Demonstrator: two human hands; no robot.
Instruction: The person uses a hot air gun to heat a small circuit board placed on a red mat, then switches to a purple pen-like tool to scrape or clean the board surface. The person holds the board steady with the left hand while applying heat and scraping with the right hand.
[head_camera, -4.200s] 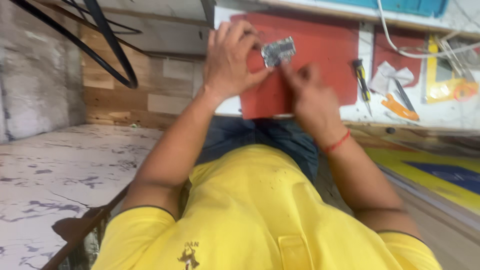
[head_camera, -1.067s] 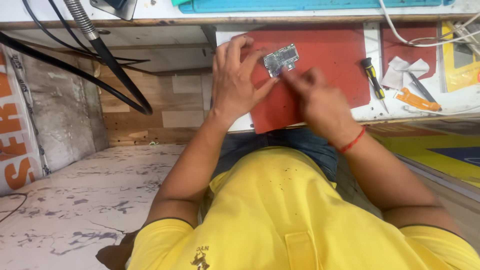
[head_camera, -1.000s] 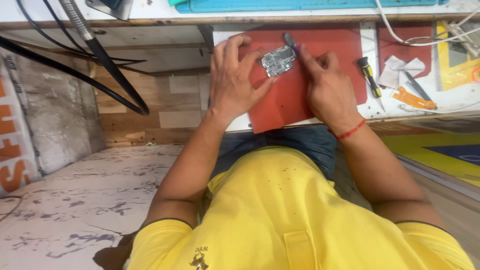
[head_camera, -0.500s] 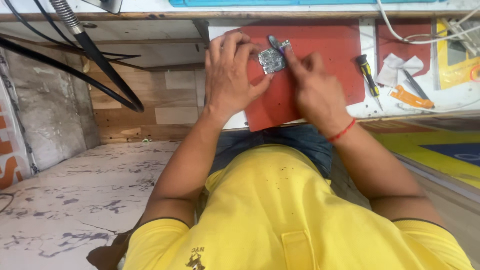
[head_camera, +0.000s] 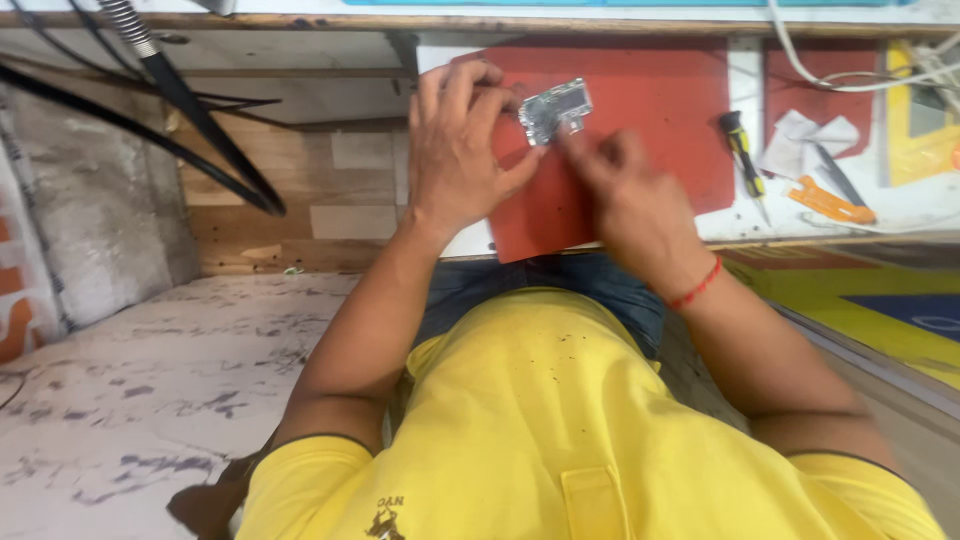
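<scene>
Here, circuit board (head_camera: 555, 107) between both hands.

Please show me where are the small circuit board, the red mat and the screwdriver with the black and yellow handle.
small circuit board (head_camera: 555, 108), head view, on its shiny metal face.
red mat (head_camera: 660, 120), head view, on a bare part right of the board.
screwdriver (head_camera: 738, 148), head view, on its black and yellow handle.

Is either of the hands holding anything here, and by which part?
The left hand holds a small silvery circuit board by its left edge over the red mat. The right hand touches its lower edge; motion blur hides any grip.
</scene>
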